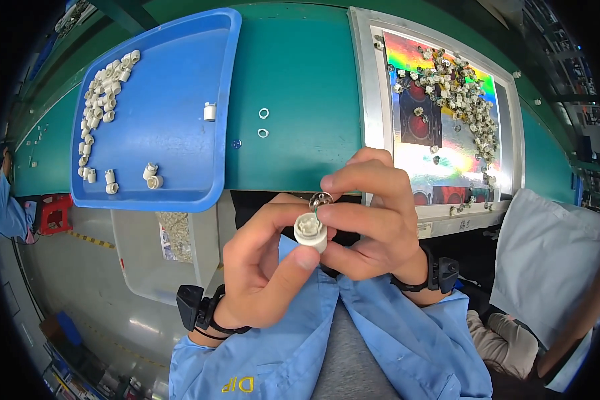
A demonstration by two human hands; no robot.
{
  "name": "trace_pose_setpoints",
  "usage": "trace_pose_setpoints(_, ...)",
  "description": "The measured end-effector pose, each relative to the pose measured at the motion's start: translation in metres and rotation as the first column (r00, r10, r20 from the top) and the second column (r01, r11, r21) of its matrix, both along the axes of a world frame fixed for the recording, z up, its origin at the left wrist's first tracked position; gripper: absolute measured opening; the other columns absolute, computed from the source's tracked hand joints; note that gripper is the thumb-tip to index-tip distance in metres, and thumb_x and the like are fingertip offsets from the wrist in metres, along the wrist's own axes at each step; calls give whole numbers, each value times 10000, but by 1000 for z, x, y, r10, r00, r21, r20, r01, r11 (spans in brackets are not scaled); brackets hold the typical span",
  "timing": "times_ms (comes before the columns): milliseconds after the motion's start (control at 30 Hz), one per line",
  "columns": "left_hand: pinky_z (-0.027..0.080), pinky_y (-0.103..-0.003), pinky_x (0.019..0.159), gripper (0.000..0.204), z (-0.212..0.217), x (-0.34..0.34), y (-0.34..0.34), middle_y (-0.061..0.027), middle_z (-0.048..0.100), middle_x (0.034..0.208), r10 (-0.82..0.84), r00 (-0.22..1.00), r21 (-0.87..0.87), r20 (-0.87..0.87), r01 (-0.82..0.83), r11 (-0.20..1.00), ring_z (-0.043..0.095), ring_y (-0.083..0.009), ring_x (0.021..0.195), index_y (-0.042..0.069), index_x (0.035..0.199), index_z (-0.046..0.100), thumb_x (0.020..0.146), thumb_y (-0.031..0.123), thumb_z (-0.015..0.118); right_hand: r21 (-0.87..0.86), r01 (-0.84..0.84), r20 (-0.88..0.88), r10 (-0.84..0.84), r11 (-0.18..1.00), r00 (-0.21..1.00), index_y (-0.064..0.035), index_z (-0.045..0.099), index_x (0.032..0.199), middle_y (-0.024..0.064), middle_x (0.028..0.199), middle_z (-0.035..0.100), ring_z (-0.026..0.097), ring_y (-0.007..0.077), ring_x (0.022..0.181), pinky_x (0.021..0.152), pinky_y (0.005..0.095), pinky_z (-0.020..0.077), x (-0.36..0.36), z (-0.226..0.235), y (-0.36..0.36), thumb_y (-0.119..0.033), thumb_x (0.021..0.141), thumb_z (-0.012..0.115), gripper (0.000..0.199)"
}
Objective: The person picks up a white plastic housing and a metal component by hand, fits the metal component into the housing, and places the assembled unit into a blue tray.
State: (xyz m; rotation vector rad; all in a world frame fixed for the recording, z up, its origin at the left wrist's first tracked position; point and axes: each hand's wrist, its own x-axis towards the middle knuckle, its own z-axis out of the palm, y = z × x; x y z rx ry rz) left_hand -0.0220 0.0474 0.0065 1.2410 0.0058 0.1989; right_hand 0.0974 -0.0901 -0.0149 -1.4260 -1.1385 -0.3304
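My left hand (267, 257) grips a white cylindrical plastic housing (310, 233) between thumb and fingers, its open end tilted up and showing a moulded inside. Just above that opening, my right hand (377, 220) pinches a small round clear-and-metallic part (321, 200) between thumb and forefinger. A thin greenish strand seems to run from this part down to the housing. The other right fingers rest beside the housing. Both hands are in front of the table's near edge.
A blue tray (180, 80) at left holds several white housings (103, 97). Two white rings (263, 123) lie on the green table (300, 67). At right, a metal-framed board (373, 100) carries a heap of small parts (470, 93). Below the tray stands a translucent bin (137, 253).
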Motion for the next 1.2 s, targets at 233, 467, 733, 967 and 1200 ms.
trace_pose_setpoints(233, 483, -376, 941, 369, 2, 1, -6, -183, 628, 1130, 101, 995, -108, -11, -102, 989, 622, -227, 1041, -70, 1250, 506, 939, 53, 663, -149, -33, -44, 26, 988, 999, -13, 676, 1074, 202, 1158, 570, 614, 260, 850, 709, 375, 482, -1, 7, -8, -161, 693, 887, 460)
trace_pose_setpoints(467, 496, -374, 922, 386, 7, -1, -10, -228, 619, 1142, 129, 987, -48, 91, -125, 991, 632, -240, 1021, -69, 1243, 498, 914, 17, 679, -144, -31, -119, 13, 989, 993, -15, 692, 1033, 200, 1141, 582, 618, 252, 860, 701, 361, 474, -7, 19, -14, -175, 671, 888, 442)
trace_pose_setpoints(733, 504, -385, 916, 357, 8, -1, -12, -271, 607, 1176, 78, 986, -14, 150, -77, 997, 622, -268, 1050, -57, 1224, 507, 900, -31, 655, -161, -14, -18, 12, 987, 1000, -30, 690, 1054, 200, 1155, 601, 630, 247, 869, 711, 367, 458, -4, 24, -23, -175, 649, 889, 474)
trace_pose_setpoints(967, 502, -363, 921, 320, 12, 17, 5, -212, 624, 1146, 94, 991, 102, 91, -103, 989, 631, -237, 1043, -49, 1190, 528, 896, -75, 651, -295, 17, 81, 7, 955, 997, -37, 675, 1129, 214, 1245, 606, 645, 278, 968, 809, 405, 471, 13, 25, -42, -158, 671, 874, 514)
trace_pose_setpoints(1200, 535, -284, 874, 181, 12, 157, 104, -95, 672, 1038, 179, 971, 681, 161, -241, 692, 673, -163, 960, -25, 1063, 597, 911, 3, 692, -720, 597, 300, -618, 354, 727, -14, 637, 1232, 190, 1330, 575, 545, 379, 1223, 1015, 456, 421, 76, -21, -148, -172, 836, 757, 443)
